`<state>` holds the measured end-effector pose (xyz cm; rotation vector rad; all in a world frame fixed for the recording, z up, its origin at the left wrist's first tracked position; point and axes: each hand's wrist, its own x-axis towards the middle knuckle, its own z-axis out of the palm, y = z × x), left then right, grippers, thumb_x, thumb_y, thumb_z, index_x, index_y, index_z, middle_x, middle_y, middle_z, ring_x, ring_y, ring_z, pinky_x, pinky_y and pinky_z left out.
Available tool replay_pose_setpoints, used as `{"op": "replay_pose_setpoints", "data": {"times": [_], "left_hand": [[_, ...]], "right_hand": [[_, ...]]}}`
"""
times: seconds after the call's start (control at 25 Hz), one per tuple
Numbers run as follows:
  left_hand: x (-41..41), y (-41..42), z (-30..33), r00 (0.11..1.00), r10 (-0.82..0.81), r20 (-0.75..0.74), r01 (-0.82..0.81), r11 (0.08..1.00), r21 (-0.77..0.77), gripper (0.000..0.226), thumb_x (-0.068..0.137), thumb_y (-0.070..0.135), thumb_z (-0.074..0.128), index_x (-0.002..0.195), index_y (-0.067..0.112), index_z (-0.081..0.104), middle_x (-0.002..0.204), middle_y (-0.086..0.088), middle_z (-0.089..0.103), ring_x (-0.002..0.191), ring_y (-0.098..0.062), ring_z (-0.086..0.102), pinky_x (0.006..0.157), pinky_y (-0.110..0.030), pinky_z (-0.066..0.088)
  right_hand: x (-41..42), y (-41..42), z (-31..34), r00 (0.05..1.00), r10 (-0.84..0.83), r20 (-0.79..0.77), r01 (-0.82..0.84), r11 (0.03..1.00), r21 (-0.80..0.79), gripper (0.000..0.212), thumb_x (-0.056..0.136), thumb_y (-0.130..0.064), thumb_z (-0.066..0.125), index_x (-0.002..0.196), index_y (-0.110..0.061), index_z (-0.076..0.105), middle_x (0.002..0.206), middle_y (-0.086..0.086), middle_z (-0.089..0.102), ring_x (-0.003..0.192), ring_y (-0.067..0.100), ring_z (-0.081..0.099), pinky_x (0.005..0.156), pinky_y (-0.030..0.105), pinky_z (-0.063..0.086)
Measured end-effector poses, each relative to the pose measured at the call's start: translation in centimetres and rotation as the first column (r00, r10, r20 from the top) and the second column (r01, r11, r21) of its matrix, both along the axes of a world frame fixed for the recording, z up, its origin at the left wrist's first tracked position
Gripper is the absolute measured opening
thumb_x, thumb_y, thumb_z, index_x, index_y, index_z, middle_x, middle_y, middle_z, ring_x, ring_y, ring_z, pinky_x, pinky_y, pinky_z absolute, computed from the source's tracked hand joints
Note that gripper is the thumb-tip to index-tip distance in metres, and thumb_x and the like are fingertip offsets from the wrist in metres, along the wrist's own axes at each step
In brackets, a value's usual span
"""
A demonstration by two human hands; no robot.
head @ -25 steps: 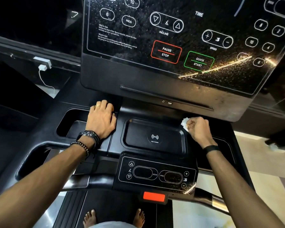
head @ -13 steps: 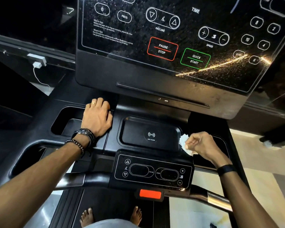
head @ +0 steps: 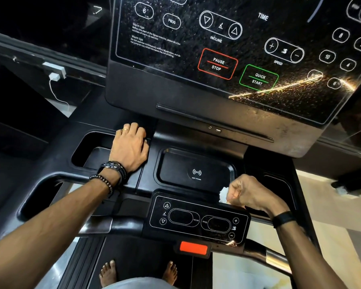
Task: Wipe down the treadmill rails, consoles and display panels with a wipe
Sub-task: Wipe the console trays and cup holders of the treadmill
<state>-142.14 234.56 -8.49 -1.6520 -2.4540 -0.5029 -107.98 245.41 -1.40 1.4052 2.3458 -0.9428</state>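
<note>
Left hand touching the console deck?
Touching. Head view shows the left hand resting palm-down on the console deck beside the charging pad, no gap visible.

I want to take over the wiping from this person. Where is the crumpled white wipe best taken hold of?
Probably by the loose crumpled edge of the white wipe that sticks out on the thumb side of the right hand, coming from above the charging tray: the rest is balled inside the curled fingers.

White wipe (head: 223,192) (crumpled) — black console (head: 196,170), orange-red key (head: 193,248)
</note>
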Motion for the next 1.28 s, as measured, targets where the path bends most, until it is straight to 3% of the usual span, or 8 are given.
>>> {"op": "replay_pose_setpoints", "data": {"times": [0.24,0.44,0.64,0.76,0.92,1.08,1.2,1.28], "left_hand": [[0.0,-0.1,-0.1,1.0,-0.008,-0.001,0.008,1.0,0.017,0.032,0.085,0.033,0.038,0.094,0.009,0.058,0.098,-0.013,0.052,0.092,-0.035,0.05,0.081,-0.049,0.045],[-0.1,0.0,-0.3,1.0,-0.011,0.001,0.011,1.0,0.027,0.033,0.085,0.034,0.037,0.094,0.01,0.058,0.098,-0.012,0.052,0.093,-0.035,0.05,0.081,-0.049,0.045],[-0.1,0.1,-0.4,1.0,-0.005,-0.002,0.005,0.999,0.053,0.031,0.084,0.034,0.038,0.092,0.012,0.058,0.097,-0.011,0.052,0.091,-0.034,0.05,0.079,-0.047,0.043],[-0.2,0.2,-0.5,1.0,-0.003,-0.006,0.003,0.998,0.07,0.028,0.084,0.033,0.04,0.092,0.012,0.057,0.097,-0.011,0.052,0.091,-0.033,0.05,0.079,-0.047,0.043],[-0.3,0.2,-0.6,1.0,-0.002,-0.012,0.003,0.997,0.073,0.028,0.084,0.033,0.04,0.092,0.012,0.057,0.096,-0.011,0.053,0.091,-0.034,0.05,0.078,-0.047,0.043],[-0.2,0.1,-0.6,1.0,0.007,-0.018,-0.005,0.997,0.074,0.025,0.085,0.033,0.042,0.091,0.013,0.056,0.097,-0.01,0.053,0.091,-0.033,0.05,0.079,-0.047,0.043],[-0.2,0.2,-0.6,1.0,0.009,-0.021,-0.008,0.998,0.063,0.023,0.085,0.032,0.044,0.091,0.013,0.056,0.097,-0.01,0.053,0.091,-0.033,0.05,0.079,-0.047,0.043],[-0.2,0.2,-0.6,1.0,0.012,-0.02,-0.011,0.998,0.059,0.024,0.085,0.033,0.044,0.091,0.013,0.056,0.097,-0.01,0.053,0.091,-0.033,0.05,0.08,-0.047,0.043]], "right_hand": [[-5.6,-1.8,-0.8,0.975,0.22,0.003,-0.22,0.974,0.059,0.041,0.075,-0.003,0.083,0.05,-0.03,0.065,0.055,-0.016,0.065,0.055,-0.004,0.061,0.058,0.019,0.05],[-10.4,-3.8,0.7,0.927,0.372,0.048,-0.374,0.925,0.069,0.044,0.078,0.009,0.064,0.057,-0.03,0.064,0.06,-0.016,0.059,0.07,0.011,0.067,0.062,0.018,0.048],[-13.7,-5.3,1.2,0.902,0.431,0.031,-0.432,0.9,0.062,0.044,0.074,0.011,0.053,0.053,-0.027,0.06,0.057,-0.014,0.06,0.069,0.01,0.065,0.068,0.025,0.056],[-15.6,-6.0,0.8,0.892,0.453,-0.01,-0.451,0.889,0.077,0.034,0.076,0.008,0.055,0.063,-0.019,0.07,0.067,-0.006,0.065,0.073,0.006,0.058,0.073,0.025,0.055],[-17.8,-7.1,0.3,0.898,0.435,-0.069,-0.427,0.898,0.105,0.022,0.077,0.007,0.061,0.075,-0.008,0.077,0.069,0.002,0.071,0.064,0.011,0.063,0.06,0.021,0.049],[-18.3,-4.8,0.1,0.964,0.237,-0.12,-0.228,0.97,0.078,0.021,0.074,0.007,0.067,0.066,-0.01,0.075,0.051,-0.005,0.064,0.044,0.003,0.058,0.051,0.019,0.049],[-18.6,-2.2,-0.6,0.962,0.142,-0.235,-0.071,0.956,0.286,0.031,0.073,-0.013,0.041,0.06,-0.01,0.068,0.065,0.007,0.069,0.07,0.021,0.066,0.063,0.03,0.054],[-18.4,-2.6,-1.0,0.958,0.158,-0.239,-0.078,0.946,0.314,0.028,0.068,-0.011,0.036,0.055,-0.014,0.061,0.066,0.009,0.067,0.076,0.032,0.067,0.065,0.032,0.055]]}}
